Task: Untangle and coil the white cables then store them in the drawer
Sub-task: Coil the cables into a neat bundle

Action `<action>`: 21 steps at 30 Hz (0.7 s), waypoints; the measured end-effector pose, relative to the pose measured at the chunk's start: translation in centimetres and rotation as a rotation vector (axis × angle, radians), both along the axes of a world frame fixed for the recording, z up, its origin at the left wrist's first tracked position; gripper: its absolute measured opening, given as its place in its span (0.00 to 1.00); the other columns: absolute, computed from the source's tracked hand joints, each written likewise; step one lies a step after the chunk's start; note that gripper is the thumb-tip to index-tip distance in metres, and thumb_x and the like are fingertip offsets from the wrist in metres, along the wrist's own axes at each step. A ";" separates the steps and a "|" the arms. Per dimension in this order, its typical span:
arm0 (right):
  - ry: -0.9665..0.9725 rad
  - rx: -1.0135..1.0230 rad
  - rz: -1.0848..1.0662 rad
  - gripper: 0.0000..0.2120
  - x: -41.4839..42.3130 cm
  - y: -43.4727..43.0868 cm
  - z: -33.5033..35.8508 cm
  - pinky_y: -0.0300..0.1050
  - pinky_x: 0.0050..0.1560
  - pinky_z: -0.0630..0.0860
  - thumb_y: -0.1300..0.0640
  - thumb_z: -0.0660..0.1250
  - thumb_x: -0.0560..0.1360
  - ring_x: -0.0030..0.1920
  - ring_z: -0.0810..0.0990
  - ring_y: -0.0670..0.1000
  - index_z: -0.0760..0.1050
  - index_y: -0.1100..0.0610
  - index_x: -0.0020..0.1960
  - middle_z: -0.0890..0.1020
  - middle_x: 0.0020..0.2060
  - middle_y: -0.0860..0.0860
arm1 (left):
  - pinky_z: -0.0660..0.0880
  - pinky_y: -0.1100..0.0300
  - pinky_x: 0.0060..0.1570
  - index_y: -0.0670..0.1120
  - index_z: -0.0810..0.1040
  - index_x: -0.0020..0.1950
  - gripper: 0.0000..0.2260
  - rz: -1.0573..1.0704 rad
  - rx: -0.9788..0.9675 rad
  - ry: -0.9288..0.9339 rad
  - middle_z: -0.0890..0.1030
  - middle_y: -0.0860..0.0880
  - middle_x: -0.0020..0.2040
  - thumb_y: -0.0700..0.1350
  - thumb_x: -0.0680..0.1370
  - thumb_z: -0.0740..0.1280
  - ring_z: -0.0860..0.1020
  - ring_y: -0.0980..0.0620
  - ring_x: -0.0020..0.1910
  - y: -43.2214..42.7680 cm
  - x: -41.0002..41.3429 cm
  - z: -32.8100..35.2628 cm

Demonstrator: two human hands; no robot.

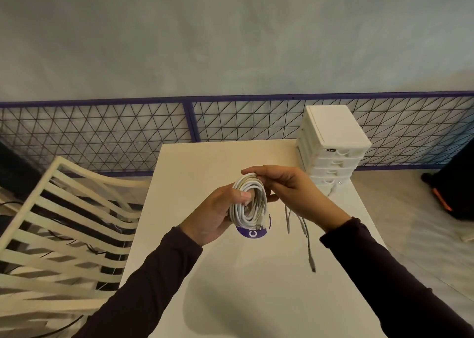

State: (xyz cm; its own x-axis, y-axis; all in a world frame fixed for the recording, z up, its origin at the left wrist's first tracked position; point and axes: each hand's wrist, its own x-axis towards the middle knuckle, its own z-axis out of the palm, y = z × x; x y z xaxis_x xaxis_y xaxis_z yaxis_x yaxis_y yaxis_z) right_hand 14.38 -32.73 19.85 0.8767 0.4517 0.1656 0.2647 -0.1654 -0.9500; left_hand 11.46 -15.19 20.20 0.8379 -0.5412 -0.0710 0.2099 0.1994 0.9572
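A white cable wound into a coil [248, 204] is held upright above the middle of the white table [195, 173]. My left hand [213, 216] grips the coil's left side, thumb pressed into the loops. My right hand [289, 187] pinches the top of the coil from the right. A connector end of the coil hangs at its bottom. Loose white cables [306, 237] lie on the table under my right wrist, with one plug end [313, 267] pointing toward me. The white stacked drawer unit [333, 143] stands at the table's far right corner, and all its drawers look shut.
A round purple sticker [250, 234] is on the table under the coil. A cream slatted chair [64, 225] stands to the left of the table. A purple wire-mesh fence [189, 122] runs behind it. A dark bag with orange trim [451, 191] sits on the floor at right.
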 end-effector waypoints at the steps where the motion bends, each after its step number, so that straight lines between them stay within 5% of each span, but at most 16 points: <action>1: -0.010 0.001 -0.014 0.16 -0.1 0.1 -0.1 0.35 0.41 0.77 0.69 0.58 0.78 0.41 0.82 0.47 0.76 0.54 0.59 0.84 0.43 0.46 | 0.75 0.66 0.41 0.51 0.82 0.37 0.08 0.014 0.019 -0.004 0.81 0.54 0.38 0.52 0.64 0.65 0.79 0.57 0.41 0.0 0.1 -0.1; 4: -0.033 0.053 -0.055 0.15 0.1 -0.1 -0.8 0.53 0.53 0.78 0.65 0.61 0.78 0.50 0.79 0.65 0.79 0.50 0.57 0.84 0.49 0.57 | 0.74 0.63 0.43 0.51 0.79 0.33 0.08 0.016 0.089 -0.020 0.80 0.51 0.43 0.54 0.64 0.65 0.76 0.53 0.45 0.1 0.5 -0.2; 7: 0.174 0.306 -0.081 0.09 0.3 -0.4 -1.8 0.61 0.56 0.73 0.54 0.68 0.74 0.48 0.77 0.64 0.83 0.51 0.53 0.83 0.49 0.58 | 0.75 0.65 0.47 0.50 0.81 0.41 0.10 -0.012 0.045 -0.052 0.81 0.54 0.51 0.53 0.66 0.64 0.77 0.55 0.50 0.0 0.6 -0.2; 10: 0.382 0.523 -0.030 0.13 0.3 0.0 -2.3 0.50 0.51 0.76 0.51 0.68 0.71 0.47 0.78 0.59 0.83 0.58 0.51 0.82 0.47 0.61 | 0.75 0.64 0.52 0.43 0.80 0.48 0.15 0.057 -0.053 -0.052 0.77 0.59 0.62 0.50 0.67 0.65 0.77 0.55 0.58 -0.6 0.7 -0.2; 12: 0.466 0.600 0.021 0.13 0.1 0.5 -2.4 0.42 0.44 0.78 0.55 0.62 0.76 0.41 0.80 0.54 0.82 0.60 0.51 0.81 0.42 0.61 | 0.75 0.62 0.53 0.47 0.80 0.39 0.09 0.096 -0.125 -0.066 0.73 0.54 0.68 0.50 0.67 0.64 0.76 0.53 0.60 -1.0 0.8 0.1; 16: 0.522 0.622 0.059 0.19 -0.5 1.3 -2.3 0.37 0.35 0.75 0.60 0.52 0.82 0.26 0.72 0.44 0.81 0.62 0.46 0.73 0.24 0.50 | 0.79 0.54 0.48 0.45 0.79 0.38 0.08 0.125 -0.308 0.001 0.78 0.47 0.63 0.47 0.67 0.63 0.80 0.50 0.53 -1.3 1.5 1.0; 19: 0.521 0.586 0.057 0.17 -0.6 1.3 -2.8 0.40 0.35 0.76 0.61 0.53 0.82 0.26 0.70 0.45 0.81 0.62 0.48 0.72 0.24 0.50 | 0.77 0.54 0.55 0.43 0.81 0.45 0.12 0.208 -0.354 0.070 0.80 0.45 0.58 0.47 0.66 0.65 0.77 0.48 0.61 -1.7 2.0 0.8; 21: 0.492 0.504 0.033 0.14 -0.9 1.2 -3.0 0.40 0.33 0.74 0.61 0.55 0.81 0.25 0.68 0.45 0.80 0.59 0.50 0.76 0.28 0.52 | 0.79 0.57 0.49 0.43 0.80 0.45 0.11 0.287 -0.424 0.131 0.81 0.46 0.55 0.44 0.68 0.63 0.78 0.48 0.60 -1.9 2.1 0.9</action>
State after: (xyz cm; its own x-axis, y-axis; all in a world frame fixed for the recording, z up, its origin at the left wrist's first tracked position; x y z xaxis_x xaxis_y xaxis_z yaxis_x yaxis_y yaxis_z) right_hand 13.51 -31.52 16.89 0.8908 0.4515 -0.0507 -0.2179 0.3267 -0.9197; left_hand 13.58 -17.06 21.06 0.9555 -0.2947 -0.0095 0.2020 0.6307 0.7493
